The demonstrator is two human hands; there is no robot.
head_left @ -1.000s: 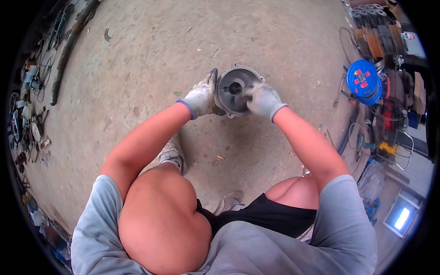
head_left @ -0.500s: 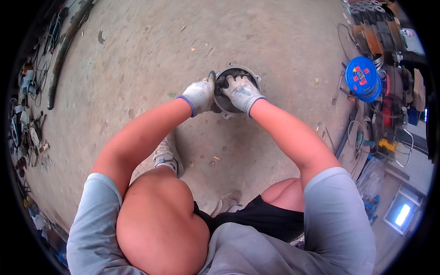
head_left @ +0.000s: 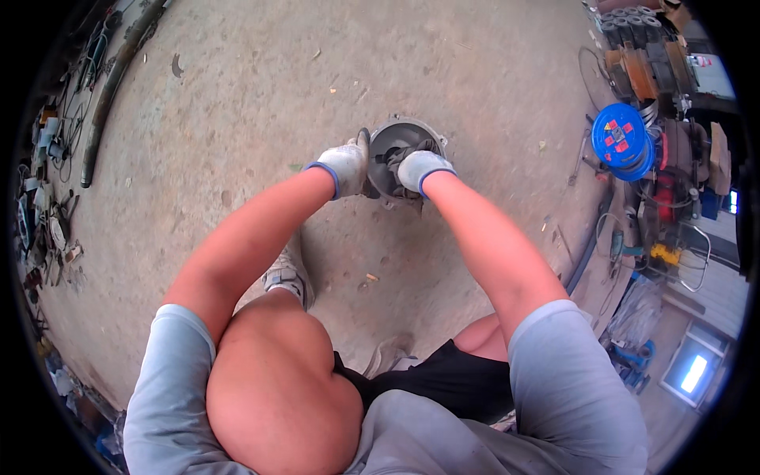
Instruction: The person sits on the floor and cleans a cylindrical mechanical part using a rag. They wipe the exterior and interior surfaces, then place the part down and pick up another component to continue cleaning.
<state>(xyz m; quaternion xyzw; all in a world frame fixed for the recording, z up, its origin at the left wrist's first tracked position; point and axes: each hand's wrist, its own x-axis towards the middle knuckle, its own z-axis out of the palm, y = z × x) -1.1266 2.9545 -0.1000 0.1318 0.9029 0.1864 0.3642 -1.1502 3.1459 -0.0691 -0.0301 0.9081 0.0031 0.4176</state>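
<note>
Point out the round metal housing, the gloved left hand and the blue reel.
Round metal housing [head_left: 402, 134]: head view, on its bare inner surface.
Gloved left hand [head_left: 347, 167]: head view, on the back of the glove.
Blue reel [head_left: 621, 137]: head view, on its round face.

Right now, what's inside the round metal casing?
Inside the casing: grey inner wall, a dark patch left of centre, and what looks like a dark rag at the right hand. Hand and rag cover the lower right; can't see what's beneath.
</note>
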